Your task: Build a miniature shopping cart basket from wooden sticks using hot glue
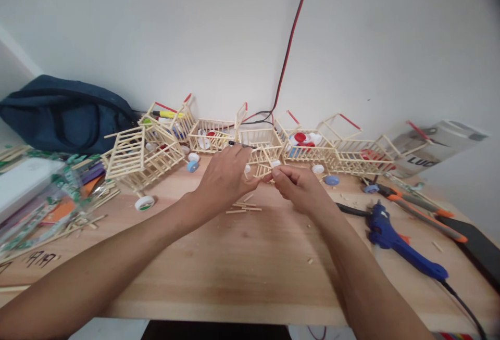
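Note:
My left hand [229, 176] is closed, with a dark pen [239, 144] poking out past its knuckles. Its fingertips meet my right hand at a few thin wooden sticks [267, 156]. My right hand [296, 186] pinches these sticks between thumb and fingers; whether they are joined is hard to make out. Just behind the hands is a small cart [258, 137] made of sticks. Several loose short sticks [245, 208] lie on the wooden table [234, 267] below my left hand.
More stick carts with red-tipped handles and bottle-cap wheels stand along the wall, including a larger one [127, 158] at left. On the right lie a blue glue gun [402, 249], orange-handled pliers [425, 212] and a clear cup [433, 147]. A dark blue bag [66, 113] sits back left.

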{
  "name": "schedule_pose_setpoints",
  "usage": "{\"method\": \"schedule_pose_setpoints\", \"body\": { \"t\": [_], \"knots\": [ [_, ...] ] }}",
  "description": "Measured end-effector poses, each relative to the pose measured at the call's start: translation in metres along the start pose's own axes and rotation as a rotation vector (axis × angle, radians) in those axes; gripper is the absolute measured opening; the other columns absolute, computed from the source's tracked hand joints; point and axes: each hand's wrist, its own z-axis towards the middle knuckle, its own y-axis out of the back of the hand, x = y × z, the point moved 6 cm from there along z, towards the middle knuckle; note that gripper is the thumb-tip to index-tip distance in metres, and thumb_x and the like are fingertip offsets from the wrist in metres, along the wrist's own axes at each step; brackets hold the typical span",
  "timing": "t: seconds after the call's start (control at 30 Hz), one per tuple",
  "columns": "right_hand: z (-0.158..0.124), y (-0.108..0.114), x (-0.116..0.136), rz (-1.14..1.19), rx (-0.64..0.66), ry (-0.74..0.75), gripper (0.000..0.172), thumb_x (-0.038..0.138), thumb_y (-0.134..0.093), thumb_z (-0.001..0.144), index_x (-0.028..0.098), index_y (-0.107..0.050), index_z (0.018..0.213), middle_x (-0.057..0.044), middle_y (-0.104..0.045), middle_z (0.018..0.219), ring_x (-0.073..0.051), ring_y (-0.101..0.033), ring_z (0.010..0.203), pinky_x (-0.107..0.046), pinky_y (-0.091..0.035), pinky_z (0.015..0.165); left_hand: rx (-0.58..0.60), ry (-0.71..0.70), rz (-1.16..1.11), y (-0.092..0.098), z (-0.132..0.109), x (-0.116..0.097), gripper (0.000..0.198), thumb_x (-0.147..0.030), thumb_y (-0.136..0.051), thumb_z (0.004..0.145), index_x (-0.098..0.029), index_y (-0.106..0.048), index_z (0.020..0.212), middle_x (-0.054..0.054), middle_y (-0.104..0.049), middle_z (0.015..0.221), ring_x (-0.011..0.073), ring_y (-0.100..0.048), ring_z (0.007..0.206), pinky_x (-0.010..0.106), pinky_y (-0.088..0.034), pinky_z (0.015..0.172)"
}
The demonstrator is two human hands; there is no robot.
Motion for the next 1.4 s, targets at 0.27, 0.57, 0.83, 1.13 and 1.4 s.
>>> {"method": "schedule_pose_setpoints", "body": {
  "t": [0.27,0.57,0.83,1.13,1.4],
  "knots": [
    [-0.005,0.004,0.012,-0.003,0.082,0.037,0.042,0.042,-0.040,0.094,0.013,-0.068,0.087,0.005,-0.037,0.055,-0.009,-0.031,0.049,-0.023,-0.025,0.049,-0.088,-0.048,-0.075,0.008,-0.004,-0.003,0.035,-0.044,-0.065,0.082,-0.016,-0.055,0.101,0.008,-0.063,0.094,0.0230,-0.058,0.089,0.034,-0.046,0.077],
    [-0.015,-0.006,0.017,-0.061,0.181,0.035,0.035,0.037,-0.042,0.093,0.015,-0.068,0.086,0.003,-0.048,0.057,-0.009,-0.039,0.049,-0.023,-0.029,0.049,-0.070,-0.016,-0.191,0.021,-0.029,-0.003,0.038,-0.036,-0.067,0.079,-0.016,-0.054,0.109,0.008,-0.063,0.095,0.0229,-0.058,0.092,0.037,-0.047,0.081],
    [-0.030,-0.005,0.016,-0.201,0.015,0.122,0.032,0.034,-0.041,0.095,0.019,-0.065,0.080,0.003,-0.052,0.058,-0.010,-0.045,0.052,-0.023,-0.032,0.055,-0.078,0.019,-0.293,0.026,-0.044,-0.007,0.039,-0.031,-0.069,0.077,-0.018,-0.054,0.110,0.007,-0.064,0.096,0.0226,-0.059,0.092,0.037,-0.048,0.081],
    [-0.038,-0.002,0.014,-0.191,-0.163,0.085,0.026,0.039,-0.047,0.093,0.019,-0.062,0.083,0.003,-0.053,0.061,-0.011,-0.045,0.055,-0.023,-0.033,0.055,-0.084,-0.014,-0.372,0.031,-0.051,-0.005,0.046,-0.032,-0.070,0.078,-0.018,-0.051,0.117,0.008,-0.064,0.100,0.0219,-0.059,0.094,0.038,-0.049,0.084],
    [-0.031,-0.001,0.008,-0.095,-0.194,0.070,0.035,0.046,-0.049,0.089,0.017,-0.065,0.081,0.000,-0.053,0.065,-0.011,-0.039,0.056,-0.024,-0.030,0.053,-0.063,-0.031,-0.401,0.032,-0.053,-0.003,0.049,-0.031,-0.071,0.076,-0.019,-0.051,0.120,0.007,-0.064,0.099,0.0216,-0.059,0.093,0.038,-0.049,0.084]
  ]
}}
